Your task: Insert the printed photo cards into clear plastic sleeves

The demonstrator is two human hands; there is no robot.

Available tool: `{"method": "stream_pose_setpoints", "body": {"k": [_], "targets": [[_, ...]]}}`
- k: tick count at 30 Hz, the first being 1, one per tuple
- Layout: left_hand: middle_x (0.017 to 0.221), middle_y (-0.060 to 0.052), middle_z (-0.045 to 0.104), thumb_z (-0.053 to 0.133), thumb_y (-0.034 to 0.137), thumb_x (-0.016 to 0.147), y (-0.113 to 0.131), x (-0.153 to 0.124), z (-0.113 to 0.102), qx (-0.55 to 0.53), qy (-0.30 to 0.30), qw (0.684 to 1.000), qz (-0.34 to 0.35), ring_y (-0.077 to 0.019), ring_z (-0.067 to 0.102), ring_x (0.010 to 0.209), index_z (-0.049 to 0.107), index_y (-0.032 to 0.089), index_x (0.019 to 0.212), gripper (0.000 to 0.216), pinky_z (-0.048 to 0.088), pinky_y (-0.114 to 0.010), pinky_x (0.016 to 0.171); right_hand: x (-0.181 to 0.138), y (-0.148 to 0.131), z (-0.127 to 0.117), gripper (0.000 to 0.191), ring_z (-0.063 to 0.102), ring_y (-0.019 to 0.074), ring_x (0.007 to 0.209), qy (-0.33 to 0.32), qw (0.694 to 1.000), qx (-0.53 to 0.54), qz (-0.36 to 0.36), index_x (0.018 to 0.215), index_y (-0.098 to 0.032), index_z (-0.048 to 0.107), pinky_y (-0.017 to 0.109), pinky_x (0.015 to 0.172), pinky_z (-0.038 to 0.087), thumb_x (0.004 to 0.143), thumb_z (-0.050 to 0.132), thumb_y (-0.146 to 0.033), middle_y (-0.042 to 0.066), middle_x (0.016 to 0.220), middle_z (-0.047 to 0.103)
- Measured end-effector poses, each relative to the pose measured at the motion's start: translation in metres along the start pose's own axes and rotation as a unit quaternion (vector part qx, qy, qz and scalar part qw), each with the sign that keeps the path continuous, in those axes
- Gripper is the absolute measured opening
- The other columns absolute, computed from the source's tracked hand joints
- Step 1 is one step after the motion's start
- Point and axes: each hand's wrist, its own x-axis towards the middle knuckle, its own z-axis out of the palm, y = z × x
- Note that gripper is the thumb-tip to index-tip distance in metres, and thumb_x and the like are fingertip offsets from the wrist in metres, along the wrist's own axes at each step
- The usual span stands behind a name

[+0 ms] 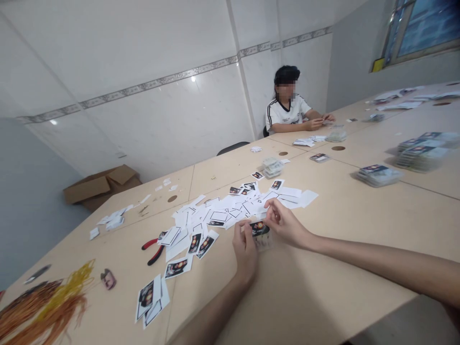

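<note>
Before me is a small clear plastic box (264,241) with a dark printed card showing along its top and small dark items showing through below. My left hand (246,250) is closed around the box's left edge. At the upper right corner of the box, my right hand (285,223) has thumb and forefinger pinched together; whatever lies between them is too small to make out. Just beyond both hands spreads a loose pile of white paper cards (224,215), some face up with dark printed pictures (206,243).
Red-and-black pliers handles (155,256) poke out left of the pile. Orange and yellow strands (61,304) lie near a small pink object (108,279). Stacked clear boxes (378,175) stand right; another stack (273,167) is ahead. A co-worker (287,112) sits across the table (323,287).
</note>
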Motion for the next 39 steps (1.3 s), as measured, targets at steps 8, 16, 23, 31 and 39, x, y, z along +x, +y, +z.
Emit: {"method": "stream_pose_setpoints", "body": {"k": [8,16,23,31,39], "targets": [[0.064,0.001,0.055,0.040,0.041,0.078,-0.001,0.000,0.001,-0.019,-0.007,1.000,-0.009,-0.0119,0.054,0.055,0.046,0.017,0.081,0.025,0.041,-0.020,0.047,-0.001,0.003,-0.001,0.021,0.042,0.0097,0.052,0.005,1.000,0.017,0.023,0.088,-0.021,0.039,0.022,0.052,0.036,0.070,0.050,-0.018,-0.005,0.062,0.046],[0.066,0.000,0.057,0.040,0.040,0.078,0.002,-0.001,0.000,-0.025,-0.023,0.999,-0.019,-0.0128,0.055,0.058,0.046,0.018,0.082,0.024,0.044,-0.022,0.050,-0.004,0.004,0.000,0.018,0.044,0.0099,0.055,0.004,0.998,0.041,0.036,0.087,-0.021,0.039,0.023,0.053,0.037,0.073,0.050,-0.023,-0.004,0.065,0.045],[0.063,0.002,0.058,0.042,0.041,0.077,0.002,-0.006,-0.002,-0.009,-0.014,0.999,-0.030,-0.0123,0.055,0.056,0.049,0.018,0.083,0.025,0.042,-0.021,0.050,-0.013,0.004,0.005,0.019,0.045,0.0112,0.058,0.017,0.997,0.067,0.033,0.087,-0.022,0.038,0.023,0.053,0.038,0.074,0.050,-0.028,-0.003,0.065,0.044],[0.062,0.002,0.058,0.043,0.042,0.076,0.000,-0.006,-0.004,-0.001,-0.016,0.999,-0.030,-0.0127,0.055,0.055,0.049,0.019,0.082,0.025,0.042,-0.021,0.049,-0.017,0.008,0.009,0.019,0.044,0.0121,0.060,0.029,0.994,0.104,0.029,0.087,-0.022,0.036,0.024,0.055,0.039,0.076,0.049,-0.029,-0.002,0.065,0.042],[0.062,0.002,0.056,0.041,0.040,0.077,0.003,-0.003,-0.003,0.000,-0.019,1.000,-0.021,-0.0115,0.054,0.056,0.048,0.018,0.084,0.024,0.043,-0.020,0.049,-0.012,0.006,0.007,0.018,0.043,0.0116,0.060,0.038,0.993,0.108,0.009,0.085,-0.022,0.036,0.024,0.057,0.037,0.075,0.051,-0.026,-0.003,0.065,0.042]]}}
